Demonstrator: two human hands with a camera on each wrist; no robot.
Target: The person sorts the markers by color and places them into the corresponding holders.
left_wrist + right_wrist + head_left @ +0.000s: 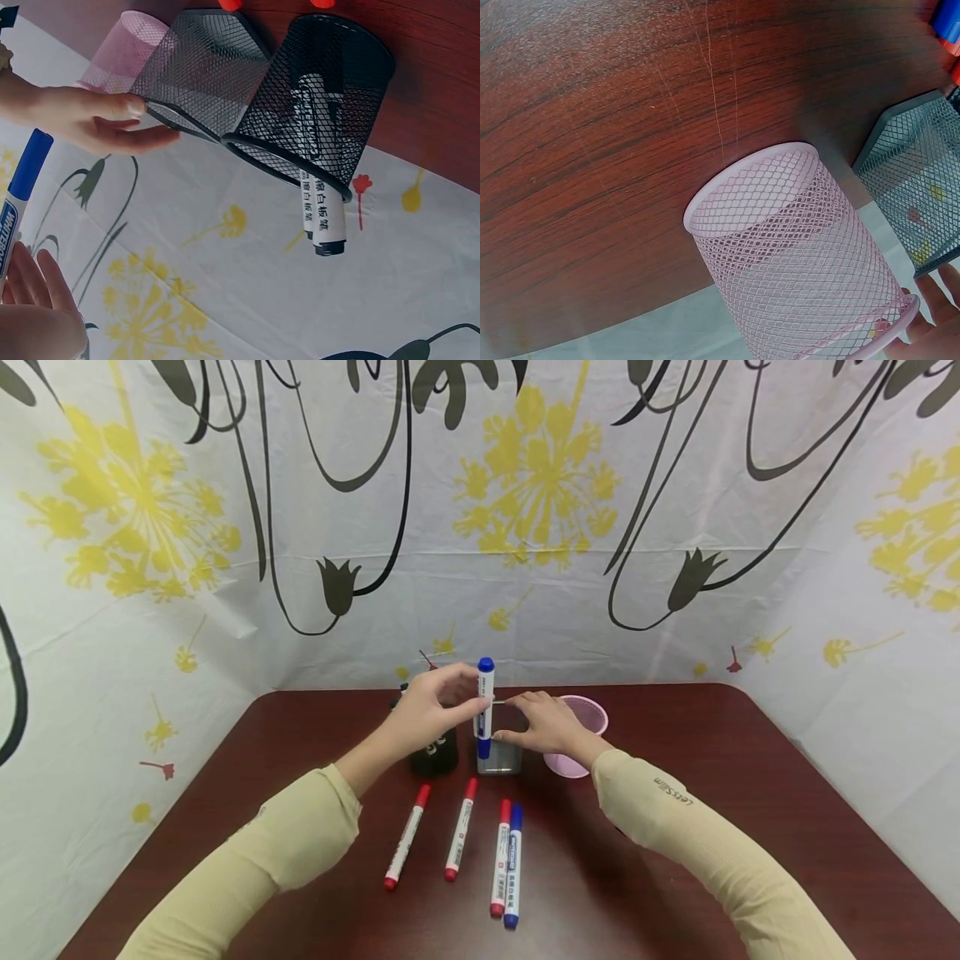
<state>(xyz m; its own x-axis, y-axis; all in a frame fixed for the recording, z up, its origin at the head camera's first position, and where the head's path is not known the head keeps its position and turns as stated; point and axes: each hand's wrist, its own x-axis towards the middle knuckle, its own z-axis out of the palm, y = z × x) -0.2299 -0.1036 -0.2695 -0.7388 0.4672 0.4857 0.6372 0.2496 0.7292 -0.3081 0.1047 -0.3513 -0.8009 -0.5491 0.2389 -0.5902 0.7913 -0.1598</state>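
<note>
My left hand (438,700) pinches a blue-capped whiteboard marker (486,681) upright between thumb and fingers, cap end up. The marker overlaps a square grey mesh pen holder (501,766) in the head view. My right hand (551,724) holds that pen holder near its top, thumb at the front and fingers across the back. Just left of it stands a round black mesh pen holder (352,97), with black-ended markers (328,217) sticking out of its top. A pink mesh pen holder (802,255) stands on the right, beneath my right wrist.
Nearer to me on the dark red-brown table (637,877) lie red markers (407,839), (461,831), (500,860) and a blue marker (513,868), the last two side by side. A patterned white cloth (450,593) hangs behind the table's back edge.
</note>
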